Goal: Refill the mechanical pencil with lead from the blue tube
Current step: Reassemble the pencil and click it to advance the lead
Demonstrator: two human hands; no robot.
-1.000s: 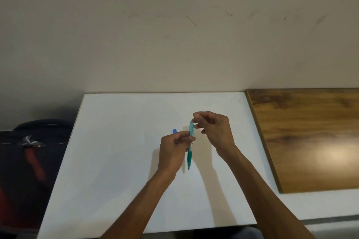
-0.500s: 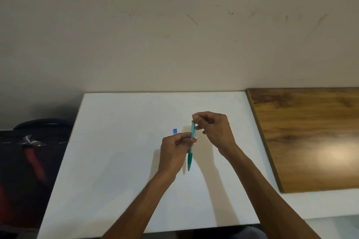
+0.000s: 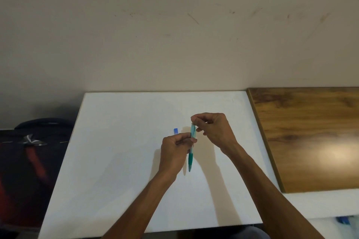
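A teal mechanical pencil (image 3: pixel 190 158) stands nearly upright above the white table (image 3: pixel 116 161), tip pointing down toward me. My left hand (image 3: pixel 174 151) grips its barrel around the middle. My right hand (image 3: pixel 213 130) pinches the pencil's top end between thumb and forefinger. The blue tube (image 3: pixel 175 131) lies on the table just behind my left hand; only its far end shows, the rest is hidden by the hand. No lead is visible.
A wooden board (image 3: pixel 310 137) lies on the right, next to the white table. A dark bag (image 3: pixel 29 161) with red parts sits on the floor to the left. A plain wall rises behind the table's far edge.
Hardly anything differs. Both hands stay on the pencil in the same spot, and the right fingers remain pinched at its top end.
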